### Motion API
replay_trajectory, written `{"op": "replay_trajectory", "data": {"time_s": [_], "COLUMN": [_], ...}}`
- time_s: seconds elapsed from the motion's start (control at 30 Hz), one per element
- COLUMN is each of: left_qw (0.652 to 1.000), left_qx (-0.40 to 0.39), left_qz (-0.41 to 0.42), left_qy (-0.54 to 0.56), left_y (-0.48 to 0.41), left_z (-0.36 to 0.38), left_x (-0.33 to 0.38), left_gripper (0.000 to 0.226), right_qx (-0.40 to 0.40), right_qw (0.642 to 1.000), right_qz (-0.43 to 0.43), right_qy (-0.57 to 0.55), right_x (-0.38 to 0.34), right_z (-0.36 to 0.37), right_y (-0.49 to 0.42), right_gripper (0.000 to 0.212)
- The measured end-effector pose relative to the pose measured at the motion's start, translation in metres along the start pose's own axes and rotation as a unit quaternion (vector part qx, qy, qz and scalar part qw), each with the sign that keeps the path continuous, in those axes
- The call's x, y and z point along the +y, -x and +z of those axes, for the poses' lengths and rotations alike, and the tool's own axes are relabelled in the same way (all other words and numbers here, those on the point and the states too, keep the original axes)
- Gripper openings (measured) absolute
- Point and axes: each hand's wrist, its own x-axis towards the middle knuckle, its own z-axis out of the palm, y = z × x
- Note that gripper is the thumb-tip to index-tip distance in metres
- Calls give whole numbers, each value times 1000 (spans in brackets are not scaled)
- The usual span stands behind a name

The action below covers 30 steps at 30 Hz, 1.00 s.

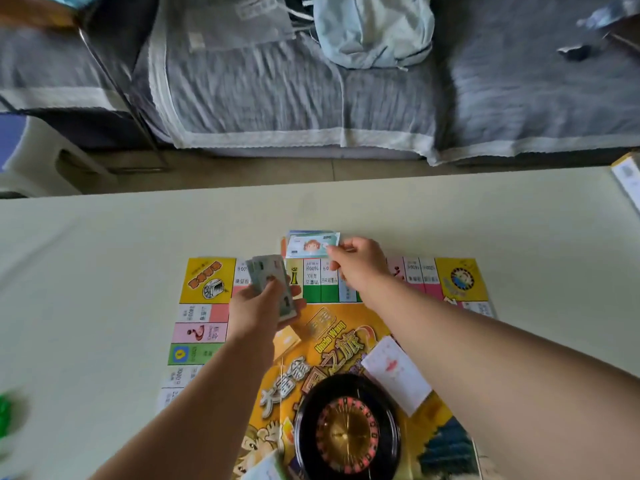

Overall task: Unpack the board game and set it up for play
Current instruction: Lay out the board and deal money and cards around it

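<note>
The colourful game board lies flat on the pale table. Above the board's far left part, my left hand grips a stack of play money. My right hand reaches past the board's far edge and pinches one banknote over a small pile of notes lying on the table. A black roulette wheel sits on the board's near middle. A yellow card deck and a white card deck lie on the board's centre.
A bed with grey bedding runs along the far side, across a strip of floor. A box edge shows at the table's right. Something green and blurred lies at the table's left edge. A stool stands at left.
</note>
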Motion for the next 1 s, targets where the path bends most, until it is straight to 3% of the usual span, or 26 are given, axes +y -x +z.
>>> {"op": "replay_trajectory", "data": {"time_s": [0.1, 0.17, 0.27, 0.33, 0.5, 0.57, 0.83, 1.0], "left_qw": [1000, 999, 996, 992, 979, 972, 941, 919], "left_qx": [-6, -8, -24, -47, -75, -101, -180, -215], "left_qz": [10, 15, 18, 23, 7, -18, -66, -72], "left_qy": [-18, -40, -83, -114, -191, -212, -280, -321], "left_y": [-2, 1, 11, 20, 45, 59, 128, 150], "left_z": [8, 16, 30, 44, 85, 103, 161, 167], "left_x": [3, 0, -5, -9, -26, -35, -95, -148], "left_gripper": [7, 5, 2, 4, 4, 2, 8, 19], "right_qx": [36, 42, -75, -114, -57, -40, 61, 56], "right_qw": [996, 996, 995, 990, 991, 989, 994, 990], "right_qz": [20, 9, -12, -36, -38, -23, 58, 75], "right_qy": [83, 74, -59, -76, -116, -138, -65, 110], "right_x": [2, 9, 22, 33, 59, 75, 158, 210], "right_z": [-2, -8, -19, -31, -73, -96, -195, -240], "right_y": [-5, 0, 16, 29, 49, 58, 125, 157], "right_gripper": [35, 39, 33, 24, 9, 12, 11, 20]}}
